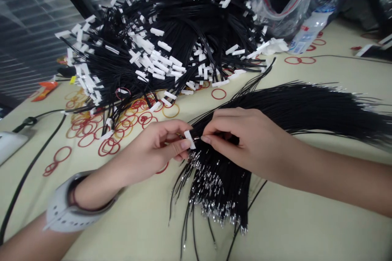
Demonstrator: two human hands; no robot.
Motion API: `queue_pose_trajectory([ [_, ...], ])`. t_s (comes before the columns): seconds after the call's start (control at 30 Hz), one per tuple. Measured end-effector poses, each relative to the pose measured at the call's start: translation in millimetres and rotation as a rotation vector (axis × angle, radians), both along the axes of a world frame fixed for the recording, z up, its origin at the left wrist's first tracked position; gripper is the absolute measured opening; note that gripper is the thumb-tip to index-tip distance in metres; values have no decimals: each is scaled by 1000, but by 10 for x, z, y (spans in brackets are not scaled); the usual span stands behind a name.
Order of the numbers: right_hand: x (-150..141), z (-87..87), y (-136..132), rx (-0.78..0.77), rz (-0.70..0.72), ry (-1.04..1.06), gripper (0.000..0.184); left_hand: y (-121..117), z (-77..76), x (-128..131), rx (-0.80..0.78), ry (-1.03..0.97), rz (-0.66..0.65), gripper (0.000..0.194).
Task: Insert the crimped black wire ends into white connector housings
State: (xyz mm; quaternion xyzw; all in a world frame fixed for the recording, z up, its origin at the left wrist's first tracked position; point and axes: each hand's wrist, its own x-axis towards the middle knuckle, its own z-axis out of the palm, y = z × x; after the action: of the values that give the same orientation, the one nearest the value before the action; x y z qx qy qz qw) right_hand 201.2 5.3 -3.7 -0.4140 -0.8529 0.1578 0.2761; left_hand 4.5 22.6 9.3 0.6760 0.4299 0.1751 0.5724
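Observation:
Between the thumb and fingers of my left hand [165, 144] is a small white connector housing [190, 139], held over the near wires. My right hand [245, 138] pinches a thin black wire [198, 138] whose metal end points at the connector; whether the tip is inside it I cannot tell. Beneath both hands lies a thick bundle of black wires [223, 175], with silvery crimped terminals [211, 183] at the near ends. The same bundle sweeps away to the right behind my right hand.
A large heap of black cables [183, 20] with white connectors fills the back. Red and yellow rubber bands [107, 146] are scattered at left. A clear plastic bag [284, 16] and a white-blue packet [310, 30] stand back right. A black cord [33, 167] crosses the left side.

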Motion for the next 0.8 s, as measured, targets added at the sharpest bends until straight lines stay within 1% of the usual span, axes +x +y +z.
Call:
queue_pose_trajectory([
  [0.17, -12, -22, 5, 24, 40, 14, 15, 4, -3, 15, 40, 16, 15, 7],
  [0.23, -25, -19, 4, 11, 56, 24, 16, 7, -20, 17, 72, 20, 5, 6],
  [0.3, -39, -23, 4, -9, 58, 37, 17, 0, -37, 10, 122, 38, -2, 5],
  [0.37, -54, -43, 4, -6, 62, 51, 18, -18, -48, -3, 215, 88, -7, 3],
  [0.43, -67, -78, 2, 33, 95, 69, 18, -42, -50, -15, 313, 155, -15, 1],
  [0.5, -78, -120, -5, 89, 130, 100, 18, -66, -46, -24, 365, 195, -39, 4],
  [0.63, -97, -186, -31, 185, 144, 143, 21, -82, -37, -30, 407, 193, -74, 6],
  [0.73, -101, -212, -45, 209, 135, 161, 21, -61, -35, -32, 434, 186, -76, 7],
  [0.8, -101, -223, -47, 210, 128, 164, 20, -36, -36, -36, 419, 175, -71, 7],
])
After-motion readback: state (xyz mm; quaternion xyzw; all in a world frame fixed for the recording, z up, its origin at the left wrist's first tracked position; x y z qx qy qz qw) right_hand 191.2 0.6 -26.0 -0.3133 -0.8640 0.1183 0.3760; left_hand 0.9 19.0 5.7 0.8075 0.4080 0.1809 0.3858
